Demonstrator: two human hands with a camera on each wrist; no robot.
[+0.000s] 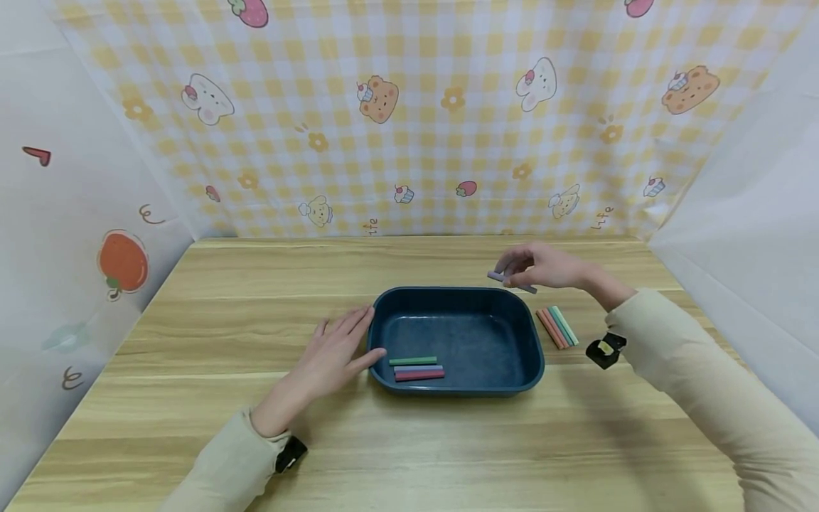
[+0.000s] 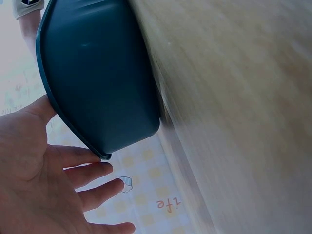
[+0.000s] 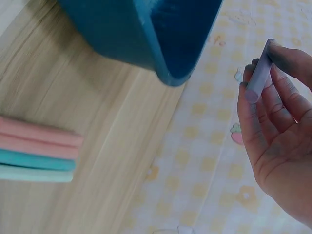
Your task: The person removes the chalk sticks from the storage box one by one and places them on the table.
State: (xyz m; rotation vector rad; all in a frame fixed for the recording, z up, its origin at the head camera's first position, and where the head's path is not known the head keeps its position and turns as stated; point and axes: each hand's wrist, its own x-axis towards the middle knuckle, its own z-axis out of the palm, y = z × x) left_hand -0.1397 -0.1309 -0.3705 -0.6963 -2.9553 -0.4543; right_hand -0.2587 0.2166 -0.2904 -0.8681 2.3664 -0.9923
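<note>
A dark blue rectangular tub stands on the wooden table. Inside it, near the front left, lie a green chalk stick, a lilac one and a dark pink one. My left hand rests against the tub's left rim, fingers extended; the left wrist view shows its thumb and forefinger touching that rim. Above the table, just past the tub's back right corner, my right hand pinches a purple chalk stick between thumb and fingers.
Right of the tub, several chalk sticks in orange-pink, teal and pale green lie side by side on the table. A yellow checked cloth hangs behind, and white sheets hang at both sides.
</note>
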